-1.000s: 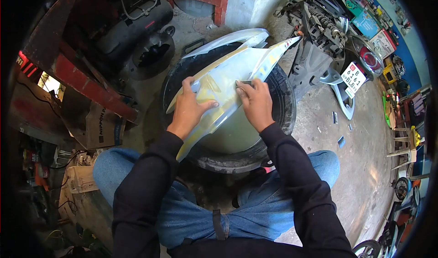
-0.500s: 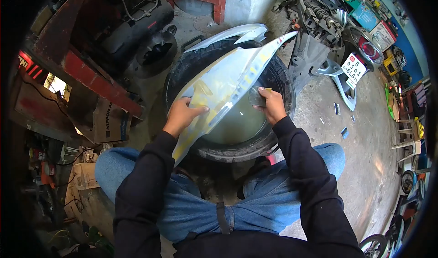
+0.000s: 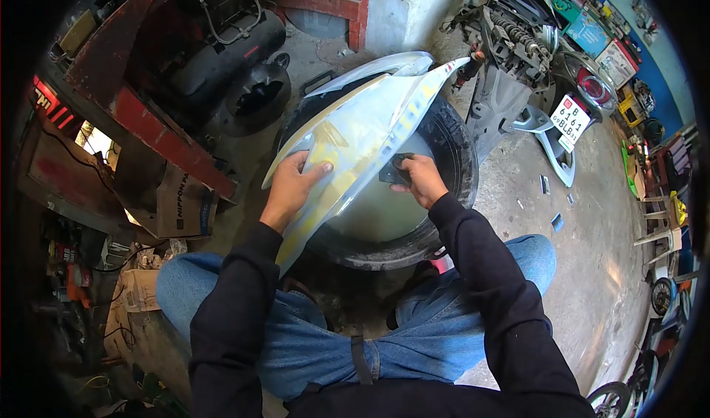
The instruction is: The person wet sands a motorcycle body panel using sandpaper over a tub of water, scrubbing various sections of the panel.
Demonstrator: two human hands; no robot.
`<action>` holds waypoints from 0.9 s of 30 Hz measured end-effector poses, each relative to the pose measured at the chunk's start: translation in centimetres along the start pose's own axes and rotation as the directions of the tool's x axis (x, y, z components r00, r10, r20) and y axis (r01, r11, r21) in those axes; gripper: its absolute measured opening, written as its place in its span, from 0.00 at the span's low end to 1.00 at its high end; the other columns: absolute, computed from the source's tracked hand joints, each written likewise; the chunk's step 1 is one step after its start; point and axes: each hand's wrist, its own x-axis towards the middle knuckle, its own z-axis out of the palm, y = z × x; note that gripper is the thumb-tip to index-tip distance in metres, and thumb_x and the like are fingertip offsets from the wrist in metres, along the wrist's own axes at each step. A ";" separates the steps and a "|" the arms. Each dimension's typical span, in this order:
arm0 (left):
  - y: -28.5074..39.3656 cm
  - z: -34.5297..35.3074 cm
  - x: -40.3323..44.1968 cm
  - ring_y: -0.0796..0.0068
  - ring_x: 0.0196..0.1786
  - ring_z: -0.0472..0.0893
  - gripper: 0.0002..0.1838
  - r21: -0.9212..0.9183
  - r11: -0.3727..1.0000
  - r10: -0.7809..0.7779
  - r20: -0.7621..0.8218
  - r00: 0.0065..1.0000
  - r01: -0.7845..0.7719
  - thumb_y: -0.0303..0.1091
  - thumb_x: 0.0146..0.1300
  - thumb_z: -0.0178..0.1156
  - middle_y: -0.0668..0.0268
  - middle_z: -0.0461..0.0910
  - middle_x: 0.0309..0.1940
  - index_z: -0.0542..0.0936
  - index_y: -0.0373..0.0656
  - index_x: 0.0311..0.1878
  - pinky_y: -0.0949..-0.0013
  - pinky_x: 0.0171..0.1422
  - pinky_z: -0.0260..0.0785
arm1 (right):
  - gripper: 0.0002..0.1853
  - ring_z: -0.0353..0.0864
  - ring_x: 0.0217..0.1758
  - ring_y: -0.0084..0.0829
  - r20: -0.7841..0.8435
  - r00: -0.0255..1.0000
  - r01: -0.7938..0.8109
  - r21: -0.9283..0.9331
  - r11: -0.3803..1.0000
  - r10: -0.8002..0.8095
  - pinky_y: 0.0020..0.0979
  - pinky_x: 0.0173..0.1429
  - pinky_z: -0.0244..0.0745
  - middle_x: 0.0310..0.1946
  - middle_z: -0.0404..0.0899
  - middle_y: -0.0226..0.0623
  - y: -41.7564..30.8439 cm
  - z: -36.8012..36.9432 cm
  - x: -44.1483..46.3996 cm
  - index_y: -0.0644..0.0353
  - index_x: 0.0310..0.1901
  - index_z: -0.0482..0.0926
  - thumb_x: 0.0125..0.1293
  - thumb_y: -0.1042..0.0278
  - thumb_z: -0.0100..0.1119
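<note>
Two bare hands were at work over a round black tub [image 3: 384,259] of cloudy water [image 3: 381,222]. A long pale panel [image 3: 362,115] lay slantwise across it, its pointed tip towards 1 o'clock and its other end towards 7 o'clock; whether the rim carried it was unclear. At 9 o'clock of the tub, the left hand [image 3: 294,187] was half closed on the panel, thumb on the top face, fingertips partly hidden. At 3 o'clock, the right hand [image 3: 418,178] pinched a small dark pad [image 3: 392,172] close by the panel's edge; contact could not be told. A second pale panel [image 3: 370,69] sat at 12 o'clock.

The long panel looked thin, light and stiff, probably slick where wet. The narrow tip seemed easiest to crack, so the broad middle near the left hand appeared the safer hold
</note>
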 end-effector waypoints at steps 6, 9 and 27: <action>1.5 0.9 0.1 0.79 0.43 0.84 0.16 -0.014 0.999 0.037 0.019 0.999 -0.037 0.27 0.68 0.68 0.63 0.88 0.45 0.83 0.29 0.56 0.72 0.51 0.76 | 0.21 0.84 0.58 0.40 -0.062 0.997 0.048 -0.103 0.994 -0.054 0.51 0.48 0.92 0.54 0.83 0.46 -1.2 0.3 1.3 0.73 0.63 0.76 0.70 0.78 0.50; 2.3 0.9 0.2 0.80 0.43 0.84 0.16 -0.037 0.998 0.053 0.012 0.999 -0.053 0.26 0.68 0.68 0.63 0.88 0.45 0.83 0.29 0.56 0.72 0.51 0.76 | 0.21 0.82 0.62 0.38 -0.018 1.000 0.021 -0.074 0.997 -0.022 0.53 0.47 0.92 0.56 0.82 0.45 -1.2 -0.2 1.7 0.70 0.63 0.76 0.70 0.78 0.52; -3.1 1.1 5.5 0.76 0.49 0.84 0.20 -0.011 0.994 0.108 -0.030 0.994 -0.108 0.23 0.66 0.68 0.60 0.87 0.49 0.79 0.30 0.60 0.70 0.59 0.75 | 0.16 0.88 0.44 0.36 0.132 0.981 -0.038 -0.593 0.805 0.143 0.40 0.32 0.85 0.44 0.86 0.37 14.4 -6.2 16.8 0.54 0.58 0.84 0.71 0.68 0.62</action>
